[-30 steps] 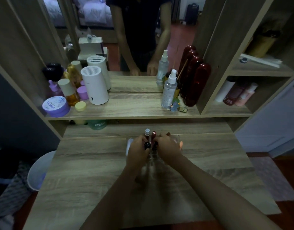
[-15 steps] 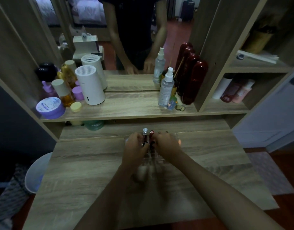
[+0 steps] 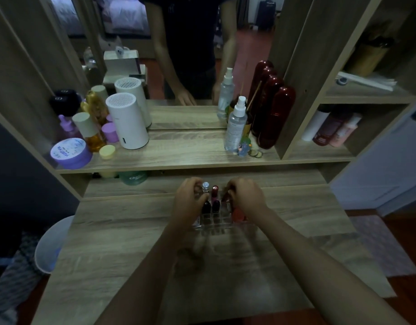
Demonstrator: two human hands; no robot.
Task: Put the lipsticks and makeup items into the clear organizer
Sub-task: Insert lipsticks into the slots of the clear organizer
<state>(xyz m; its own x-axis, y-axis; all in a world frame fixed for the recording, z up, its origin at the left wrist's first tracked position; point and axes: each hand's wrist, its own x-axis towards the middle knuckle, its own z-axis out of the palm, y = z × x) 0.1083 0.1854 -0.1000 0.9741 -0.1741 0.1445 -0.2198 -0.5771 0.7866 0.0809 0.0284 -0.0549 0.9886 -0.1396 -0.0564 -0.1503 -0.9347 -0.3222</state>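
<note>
Both hands [image 3: 219,201] have spread apart, flanking organizer [image 3: 212,222].

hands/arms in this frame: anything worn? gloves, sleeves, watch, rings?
Nothing visible. The left hand and right hand are bare, no gloves. Both forearms are uncovered to the frame's bottom edge, with no sleeve, watch or band showing. Dim light and blur leave rings or nail colour impossible to tell.
</note>
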